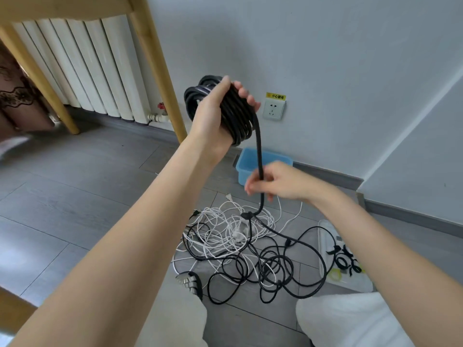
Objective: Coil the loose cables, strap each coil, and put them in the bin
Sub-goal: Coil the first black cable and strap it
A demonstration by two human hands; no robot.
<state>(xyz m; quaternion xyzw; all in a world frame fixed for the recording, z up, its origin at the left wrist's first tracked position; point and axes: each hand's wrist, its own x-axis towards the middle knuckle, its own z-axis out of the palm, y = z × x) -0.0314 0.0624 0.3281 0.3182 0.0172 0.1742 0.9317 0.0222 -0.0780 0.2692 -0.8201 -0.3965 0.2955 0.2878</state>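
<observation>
Coiling is under way: the left hand (215, 113) grips the black coil (233, 113), while the right hand (278, 182) pinches its trailing cable (259, 151). Next, probably another loop, freeing slack from the floor tangle (240, 244).

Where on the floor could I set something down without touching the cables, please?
Bare grey floor lies left of the tangled cables, toward the wooden table leg. It is crowded between the blue bin, the tangle and the clear tray of straps at right.
</observation>
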